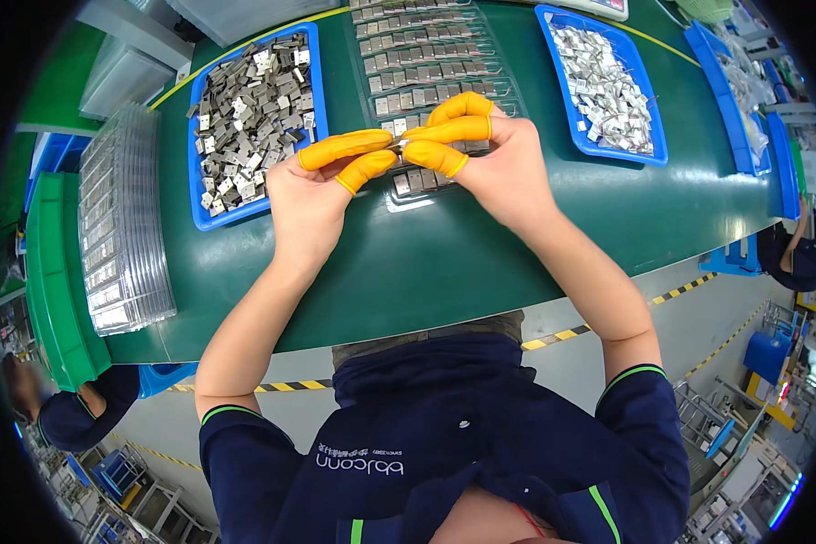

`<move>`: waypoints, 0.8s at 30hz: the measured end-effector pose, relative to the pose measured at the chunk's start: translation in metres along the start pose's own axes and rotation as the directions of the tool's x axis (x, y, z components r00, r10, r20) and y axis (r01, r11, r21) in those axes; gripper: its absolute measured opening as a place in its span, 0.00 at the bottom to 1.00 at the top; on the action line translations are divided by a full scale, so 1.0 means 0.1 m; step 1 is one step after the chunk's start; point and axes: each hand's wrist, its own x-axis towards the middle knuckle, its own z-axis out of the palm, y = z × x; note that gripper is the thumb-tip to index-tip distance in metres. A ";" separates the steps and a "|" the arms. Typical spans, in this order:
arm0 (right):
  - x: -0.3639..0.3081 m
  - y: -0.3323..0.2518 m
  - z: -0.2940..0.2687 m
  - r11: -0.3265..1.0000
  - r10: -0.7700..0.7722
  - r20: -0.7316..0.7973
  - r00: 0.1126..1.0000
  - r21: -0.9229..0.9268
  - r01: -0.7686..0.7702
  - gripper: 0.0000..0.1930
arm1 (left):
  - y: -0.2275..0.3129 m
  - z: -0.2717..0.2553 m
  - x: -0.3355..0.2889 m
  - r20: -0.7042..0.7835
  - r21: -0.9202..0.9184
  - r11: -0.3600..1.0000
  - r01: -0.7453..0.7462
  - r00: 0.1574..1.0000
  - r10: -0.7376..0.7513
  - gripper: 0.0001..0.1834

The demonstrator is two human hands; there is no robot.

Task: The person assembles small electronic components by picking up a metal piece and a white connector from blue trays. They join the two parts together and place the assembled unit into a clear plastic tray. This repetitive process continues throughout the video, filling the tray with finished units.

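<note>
My left hand (313,195) and my right hand (508,163) meet fingertip to fingertip over the near end of a clear blister tray (410,205). Yellow finger cots cover the thumb and fingers of each. Pinched between both hands is a small metal connector (400,145), mostly hidden by the fingertips; whether it is one piece or two I cannot tell. Rows of silver metal connectors (423,72) with thin leads fill the blister tray. To the left, a blue tray (321,86) holds a heap of loose metal connector shells (249,113). A blue tray (659,136) of small white-and-metal parts (603,86) lies right.
A stack of clear blister trays (122,227) stands at the green table's (408,272) left end, beside a green bin (54,272). More blue trays (730,100) lie at the far right. Co-workers (82,412) sit on both sides. Striped floor tape (562,335) runs behind me.
</note>
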 end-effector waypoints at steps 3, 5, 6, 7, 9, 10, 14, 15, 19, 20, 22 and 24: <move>0.03 -0.05 -0.11 0.924 0.206 0.183 0.961 0.287 -0.253 0.08 | 0.03 -0.02 0.01 0.058 0.016 1.000 -0.014 0.998 0.013 0.11; 0.04 -0.09 -0.16 0.870 0.266 0.250 0.931 0.353 -0.344 0.08 | 0.07 -0.04 0.01 0.106 0.036 0.999 -0.009 0.994 0.005 0.11; 0.04 -0.11 -0.18 0.839 0.293 0.285 0.913 0.382 -0.388 0.09 | 0.09 -0.05 0.00 0.123 0.060 0.998 -0.001 0.992 -0.007 0.11; 0.05 -0.12 -0.18 0.833 0.309 0.307 0.900 0.370 -0.412 0.09 | 0.11 -0.07 0.00 0.138 0.085 0.996 0.007 0.990 -0.018 0.11; 0.05 -0.16 -0.17 0.820 0.340 0.350 0.873 0.344 -0.457 0.09 | 0.13 -0.07 -0.01 0.176 0.127 0.991 -0.038 0.984 0.016 0.11; 0.05 -0.20 -0.19 0.864 0.311 0.329 0.892 0.293 -0.409 0.09 | 0.17 -0.08 -0.01 0.190 0.154 0.986 -0.062 0.981 0.032 0.11; 0.01 -0.26 -0.25 0.938 0.233 0.283 0.930 0.189 -0.292 0.09 | 0.23 -0.02 -0.01 0.243 0.026 0.999 -0.025 0.970 0.018 0.10; 0.02 -0.26 -0.23 0.948 0.217 0.281 0.935 0.166 -0.270 0.09 | 0.23 -0.02 -0.02 0.226 0.031 0.999 -0.019 0.974 0.011 0.10; -0.03 -0.32 -0.19 0.992 0.106 0.176 0.979 0.049 -0.116 0.09 | 0.21 -0.01 -0.07 0.225 0.020 1.000 -0.018 0.974 0.013 0.10; -0.05 -0.33 -0.19 0.997 0.077 0.151 0.986 0.019 -0.080 0.09 | 0.21 -0.01 -0.08 0.234 0.013 1.000 -0.024 0.972 0.020 0.10; -0.07 -0.33 -0.18 0.999 0.015 0.104 0.994 -0.043 -0.011 0.08 | 0.23 0.03 -0.07 0.210 0.019 0.999 0.051 0.976 -0.054 0.10; -0.09 -0.31 -0.20 0.998 -0.027 0.094 0.995 -0.051 0.032 0.09 | 0.22 0.08 -0.07 0.175 -0.040 0.996 0.077 0.982 -0.069 0.09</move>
